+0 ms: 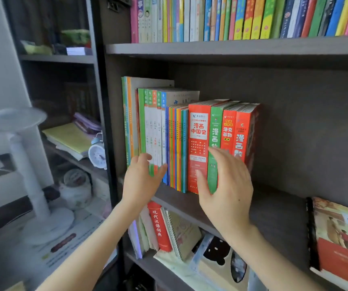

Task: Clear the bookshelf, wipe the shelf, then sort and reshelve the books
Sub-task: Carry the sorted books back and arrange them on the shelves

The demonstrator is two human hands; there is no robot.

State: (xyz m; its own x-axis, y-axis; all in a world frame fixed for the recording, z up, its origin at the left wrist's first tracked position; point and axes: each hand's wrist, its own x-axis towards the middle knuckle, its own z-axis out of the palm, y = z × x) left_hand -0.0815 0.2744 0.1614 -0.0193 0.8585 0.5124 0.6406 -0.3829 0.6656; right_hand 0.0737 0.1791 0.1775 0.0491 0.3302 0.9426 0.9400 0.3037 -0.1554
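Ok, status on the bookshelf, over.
Left hand open, right hand open, both at the row of books. Row upright on the middle shelf, packed left. Nothing blocking the hands.

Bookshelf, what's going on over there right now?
A person is working at the middle shelf, both hands at a row of upright books on its left part. The left hand is open in front of the thin spines; the right hand lies flat, fingers straight, over the thicker red and green books at the row's right end. Neither hand grips a book.
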